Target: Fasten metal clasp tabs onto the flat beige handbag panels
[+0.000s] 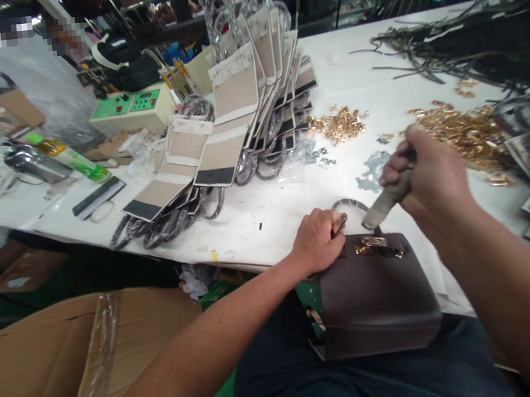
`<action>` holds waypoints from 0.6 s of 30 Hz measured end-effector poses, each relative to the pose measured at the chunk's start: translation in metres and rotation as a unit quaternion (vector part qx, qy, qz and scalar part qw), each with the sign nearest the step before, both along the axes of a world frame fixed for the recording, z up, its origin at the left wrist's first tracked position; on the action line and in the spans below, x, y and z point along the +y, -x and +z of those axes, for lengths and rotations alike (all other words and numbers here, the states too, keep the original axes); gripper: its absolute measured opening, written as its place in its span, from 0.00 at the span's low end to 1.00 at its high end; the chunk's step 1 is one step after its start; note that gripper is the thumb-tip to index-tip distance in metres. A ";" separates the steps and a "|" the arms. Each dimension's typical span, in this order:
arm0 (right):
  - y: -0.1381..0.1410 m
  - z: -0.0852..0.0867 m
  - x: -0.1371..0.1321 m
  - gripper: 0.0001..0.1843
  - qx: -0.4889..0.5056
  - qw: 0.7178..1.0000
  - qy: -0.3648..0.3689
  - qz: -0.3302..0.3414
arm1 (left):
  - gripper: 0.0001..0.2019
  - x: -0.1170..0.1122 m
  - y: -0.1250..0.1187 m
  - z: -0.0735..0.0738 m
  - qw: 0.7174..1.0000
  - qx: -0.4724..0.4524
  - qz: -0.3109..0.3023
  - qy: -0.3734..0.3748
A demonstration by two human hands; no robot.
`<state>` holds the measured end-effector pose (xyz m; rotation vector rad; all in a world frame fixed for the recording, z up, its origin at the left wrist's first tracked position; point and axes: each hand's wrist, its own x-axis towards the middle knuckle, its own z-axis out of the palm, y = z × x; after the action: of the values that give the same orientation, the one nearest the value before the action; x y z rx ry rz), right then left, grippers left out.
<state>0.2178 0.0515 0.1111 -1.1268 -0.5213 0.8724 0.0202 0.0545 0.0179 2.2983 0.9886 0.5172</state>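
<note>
A dark brown handbag (375, 300) rests on my lap against the white table's (267, 217) front edge, with a gold clasp (378, 246) on its top. My left hand (319, 240) is closed, gripping the bag's top edge just left of the clasp. My right hand (426, 172) is wrapped round a grey-handled tool (387, 199) that points down and left, its tip just above the clasp.
A leaning row of beige bag panels (233, 120) with wrapped handles fills the table's middle. Heaps of gold fittings (464, 133) lie at the right, dark straps (443, 47) at the far right. A green-topped machine (135, 108) and a bottle (69, 157) stand at the left; a cardboard box (74, 364) sits below.
</note>
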 end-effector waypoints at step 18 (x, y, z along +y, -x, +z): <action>0.109 -0.044 -0.182 0.24 -0.704 0.703 0.101 0.008 | 0.30 -0.135 0.025 0.129 0.823 -0.417 0.179 0.342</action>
<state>0.1089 -0.1306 0.0666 -1.8920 -1.7112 -0.1397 -0.0047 -0.0805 0.1466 1.0503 0.9181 1.0059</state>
